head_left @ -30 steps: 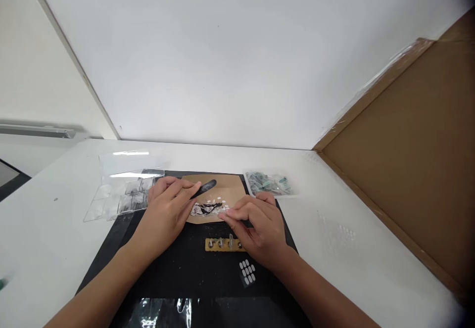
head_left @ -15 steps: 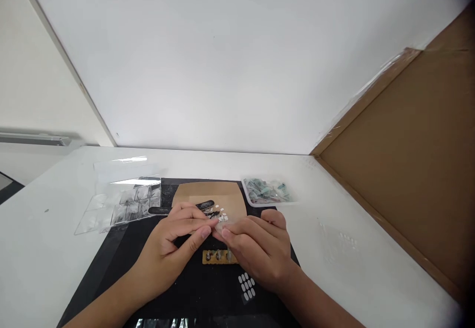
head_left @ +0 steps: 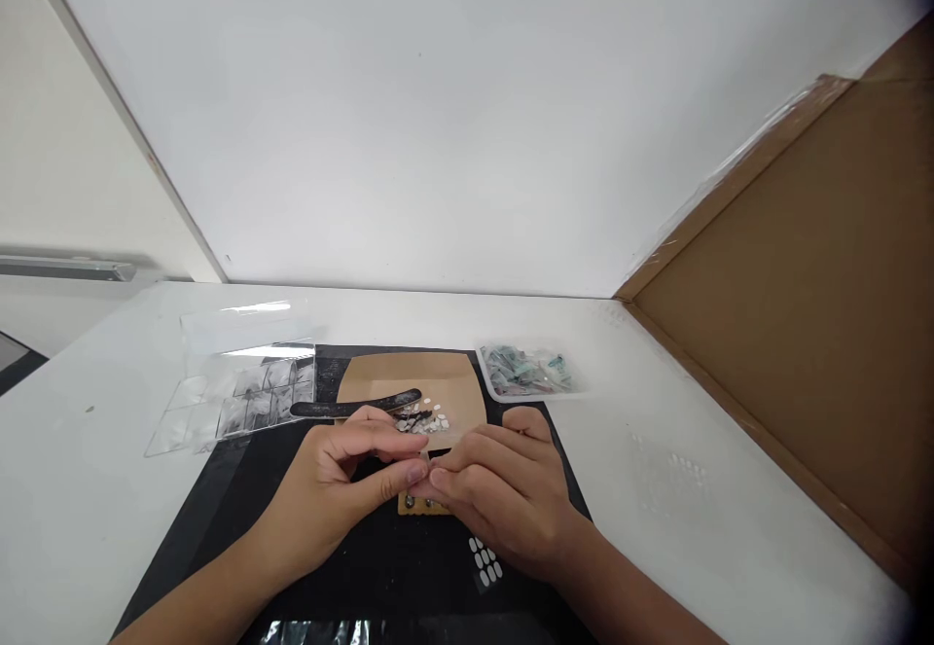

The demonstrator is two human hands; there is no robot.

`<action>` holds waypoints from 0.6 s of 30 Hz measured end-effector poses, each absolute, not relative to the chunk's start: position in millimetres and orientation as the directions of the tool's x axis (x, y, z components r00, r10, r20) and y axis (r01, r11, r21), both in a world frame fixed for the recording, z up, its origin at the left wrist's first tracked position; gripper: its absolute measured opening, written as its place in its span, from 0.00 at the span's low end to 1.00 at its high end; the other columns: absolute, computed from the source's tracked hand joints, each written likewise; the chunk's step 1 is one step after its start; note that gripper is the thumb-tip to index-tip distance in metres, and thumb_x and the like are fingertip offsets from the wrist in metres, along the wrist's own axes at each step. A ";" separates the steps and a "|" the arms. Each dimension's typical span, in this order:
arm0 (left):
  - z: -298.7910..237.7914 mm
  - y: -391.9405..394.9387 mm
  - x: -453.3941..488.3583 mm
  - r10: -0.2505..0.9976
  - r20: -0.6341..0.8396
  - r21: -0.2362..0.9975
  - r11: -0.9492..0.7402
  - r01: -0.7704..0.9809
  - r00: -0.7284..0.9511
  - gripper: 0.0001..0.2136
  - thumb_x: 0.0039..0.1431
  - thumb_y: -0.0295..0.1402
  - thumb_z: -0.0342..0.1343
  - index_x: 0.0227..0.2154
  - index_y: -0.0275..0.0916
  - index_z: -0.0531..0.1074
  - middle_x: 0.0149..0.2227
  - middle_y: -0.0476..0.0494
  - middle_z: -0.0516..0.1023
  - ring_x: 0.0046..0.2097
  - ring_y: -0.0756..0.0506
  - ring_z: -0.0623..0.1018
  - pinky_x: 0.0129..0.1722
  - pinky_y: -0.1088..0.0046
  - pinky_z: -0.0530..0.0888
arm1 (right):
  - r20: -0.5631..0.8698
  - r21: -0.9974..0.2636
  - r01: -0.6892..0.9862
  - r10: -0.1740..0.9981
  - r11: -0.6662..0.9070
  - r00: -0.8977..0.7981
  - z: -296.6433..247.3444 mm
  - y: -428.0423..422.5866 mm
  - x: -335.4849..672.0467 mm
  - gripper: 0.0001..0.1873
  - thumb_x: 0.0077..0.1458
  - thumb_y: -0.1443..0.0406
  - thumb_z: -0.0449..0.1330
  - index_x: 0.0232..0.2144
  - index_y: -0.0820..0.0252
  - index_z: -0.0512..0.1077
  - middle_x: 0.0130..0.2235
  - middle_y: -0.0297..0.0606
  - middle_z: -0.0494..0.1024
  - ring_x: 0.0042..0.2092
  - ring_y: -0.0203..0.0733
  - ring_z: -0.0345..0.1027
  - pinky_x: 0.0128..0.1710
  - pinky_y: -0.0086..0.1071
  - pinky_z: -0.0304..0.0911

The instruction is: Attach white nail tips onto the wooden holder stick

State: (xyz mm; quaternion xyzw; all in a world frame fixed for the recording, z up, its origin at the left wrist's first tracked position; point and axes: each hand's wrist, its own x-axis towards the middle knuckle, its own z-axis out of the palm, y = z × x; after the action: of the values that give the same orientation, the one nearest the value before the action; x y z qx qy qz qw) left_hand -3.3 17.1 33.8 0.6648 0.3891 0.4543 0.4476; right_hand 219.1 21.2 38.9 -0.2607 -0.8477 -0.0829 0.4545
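Over the black mat, my left hand [head_left: 342, 475] and my right hand [head_left: 507, 494] meet fingertip to fingertip. The left thumb and index finger nearly close on a small pale piece, too hidden to name. My right fingers are curled and pressed together; what they hold is covered. Just under the hands lies a tan strip [head_left: 411, 507] with small shiny pieces on it, partly hidden. Behind them a black nail file [head_left: 357, 406] lies across a brown cardboard tray [head_left: 459, 382] with small white pieces [head_left: 436, 421]. Near my right wrist is a sheet of white oval tabs [head_left: 485, 561].
At the left stands a clear compartment box [head_left: 267, 402] with its lid up, holding clear pieces. A white tub [head_left: 529, 373] of greenish packets is at the back right. A clear sheet [head_left: 671, 475] lies on the white table. A cardboard panel [head_left: 803, 334] borders the right side.
The left thumb and index finger have spread slightly, and the fingertips have come lower, showing more of the nail file and white pieces. The pale piece is now mostly hidden.
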 end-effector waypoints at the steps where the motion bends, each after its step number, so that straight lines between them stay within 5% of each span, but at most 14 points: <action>1: 33.9 17.1 -3.6 0.927 0.235 0.956 -0.274 0.102 0.292 0.10 0.63 0.34 0.69 0.46 0.45 0.86 0.34 0.42 0.85 0.41 0.44 0.82 0.42 0.65 0.82 | 0.811 -0.123 0.515 0.385 0.849 -0.441 38.2 21.6 218.9 0.16 0.63 0.66 0.71 0.30 0.57 0.67 0.27 0.25 0.78 0.26 0.32 0.67 0.35 0.38 0.49; 10: 39.2 16.6 -5.4 0.938 0.077 0.992 -0.104 0.064 0.337 0.20 0.61 0.32 0.69 0.54 0.38 0.74 0.33 0.45 0.86 0.35 0.46 0.83 0.40 0.67 0.79 | 0.782 -0.338 0.485 0.528 0.807 -0.332 30.4 26.8 217.0 0.16 0.59 0.58 0.75 0.40 0.56 0.72 0.31 0.28 0.80 0.32 0.37 0.76 0.41 0.38 0.55; 18: 38.0 18.0 -8.4 0.925 0.094 0.988 -0.133 0.084 0.367 0.20 0.63 0.34 0.67 0.55 0.39 0.71 0.34 0.45 0.85 0.37 0.45 0.83 0.42 0.65 0.78 | 0.763 -0.375 0.459 0.549 0.806 -0.341 30.0 26.2 216.7 0.22 0.55 0.51 0.76 0.41 0.57 0.75 0.37 0.32 0.83 0.30 0.35 0.75 0.42 0.39 0.55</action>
State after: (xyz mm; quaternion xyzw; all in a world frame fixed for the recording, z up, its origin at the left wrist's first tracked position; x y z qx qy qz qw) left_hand -8.4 18.0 38.0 0.6377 0.3956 0.4000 0.5262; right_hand 216.7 26.2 30.0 -0.3081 -0.8176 0.0466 0.4842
